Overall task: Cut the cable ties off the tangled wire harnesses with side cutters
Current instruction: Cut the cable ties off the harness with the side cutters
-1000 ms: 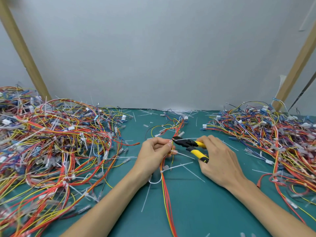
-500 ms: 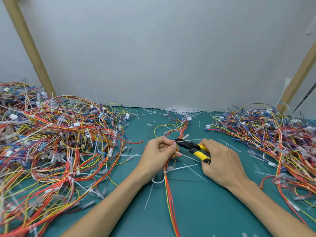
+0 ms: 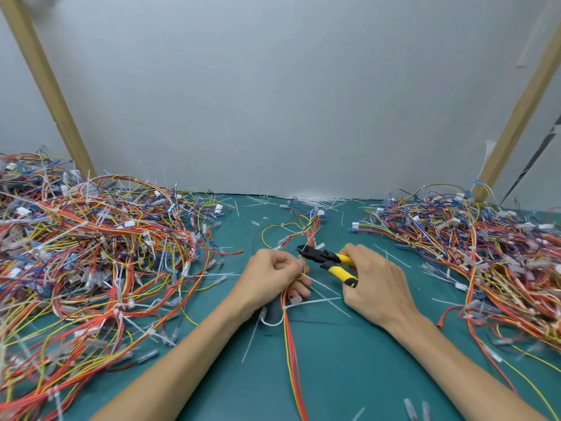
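A thin harness (image 3: 290, 354) of red, orange and yellow wires runs from the near edge up the middle of the green mat. My left hand (image 3: 270, 278) pinches it at mid-length, fingers curled round the wires. My right hand (image 3: 375, 287) grips the yellow-handled side cutters (image 3: 329, 259); their black jaws point left, slightly apart, just above my left fingertips. A white cable tie (image 3: 306, 303) still wraps the harness right below my left hand, its tail pointing right.
A large tangled heap of harnesses (image 3: 97, 256) fills the left side, another heap (image 3: 473, 253) the right. Cut white ties (image 3: 306, 199) litter the mat (image 3: 358, 369), thickest along the grey back wall. Wooden posts (image 3: 45, 83) lean at both sides.
The cutters' jaws have lifted slightly off the wires and opened a little. Both hands stay in the same place on the mat; the camera shifted a bit.
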`<act>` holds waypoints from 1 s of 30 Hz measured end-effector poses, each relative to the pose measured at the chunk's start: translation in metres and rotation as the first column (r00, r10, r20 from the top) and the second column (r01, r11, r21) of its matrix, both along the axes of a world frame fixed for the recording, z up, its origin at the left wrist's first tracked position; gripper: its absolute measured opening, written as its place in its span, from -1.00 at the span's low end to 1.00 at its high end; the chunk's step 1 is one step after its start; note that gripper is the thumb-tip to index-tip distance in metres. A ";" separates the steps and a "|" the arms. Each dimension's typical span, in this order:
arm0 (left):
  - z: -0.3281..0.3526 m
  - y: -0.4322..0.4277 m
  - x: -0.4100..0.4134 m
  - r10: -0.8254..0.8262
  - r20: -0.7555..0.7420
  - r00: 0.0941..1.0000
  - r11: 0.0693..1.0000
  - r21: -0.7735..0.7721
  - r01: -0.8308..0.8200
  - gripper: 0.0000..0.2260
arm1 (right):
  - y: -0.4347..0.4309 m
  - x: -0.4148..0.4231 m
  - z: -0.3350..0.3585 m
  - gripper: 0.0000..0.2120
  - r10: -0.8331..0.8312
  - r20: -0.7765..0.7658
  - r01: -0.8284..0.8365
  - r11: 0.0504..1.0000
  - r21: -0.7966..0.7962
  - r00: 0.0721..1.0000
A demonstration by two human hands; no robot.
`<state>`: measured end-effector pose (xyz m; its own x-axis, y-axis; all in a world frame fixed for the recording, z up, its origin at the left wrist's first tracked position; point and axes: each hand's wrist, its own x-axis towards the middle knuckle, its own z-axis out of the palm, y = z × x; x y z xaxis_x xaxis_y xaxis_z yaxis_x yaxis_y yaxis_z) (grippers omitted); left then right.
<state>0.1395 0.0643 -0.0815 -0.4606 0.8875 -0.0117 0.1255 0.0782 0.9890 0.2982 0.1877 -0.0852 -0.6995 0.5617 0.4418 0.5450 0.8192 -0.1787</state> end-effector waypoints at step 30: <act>-0.015 0.006 0.003 0.183 -0.260 0.948 0.982 0.092 -0.165 -0.83 | -0.002 0.000 0.000 -0.79 -0.014 0.026 0.013 0.999 0.036 1.000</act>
<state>0.1424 0.0704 -0.0965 -0.5860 0.7876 0.1904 0.3752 0.0555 0.9253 0.2982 0.1856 -0.0851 -0.7035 0.5554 0.4434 0.5601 0.8173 -0.1351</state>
